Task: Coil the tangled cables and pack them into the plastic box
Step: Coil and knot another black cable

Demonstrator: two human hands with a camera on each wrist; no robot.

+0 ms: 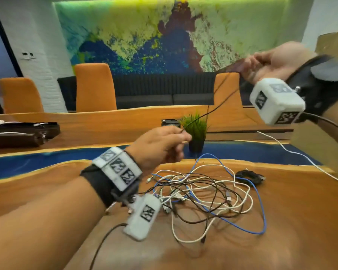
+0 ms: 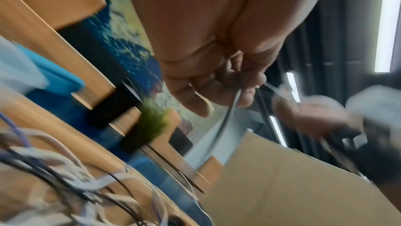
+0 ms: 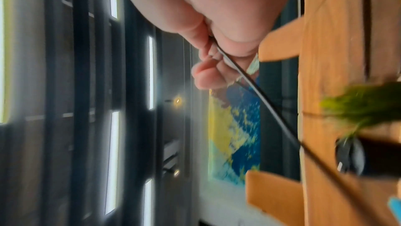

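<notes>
A thin black cable (image 1: 213, 111) stretches diagonally across the frame's centre, pinched by the left hand (image 1: 160, 147) at middle and the right hand (image 1: 271, 62) at upper right, probably to draw it straight for coiling. The tangled cables (image 1: 203, 193), white, black and blue, lie on the wooden table (image 1: 281, 240) at lower centre.

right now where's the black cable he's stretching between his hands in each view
Head: black cable runs from the left hand up to the right hand, right of centre.
Left wrist: hangs from the fingers, centre.
Right wrist: slants from the fingers to lower right.
Shared landmark: potted plant.
</notes>
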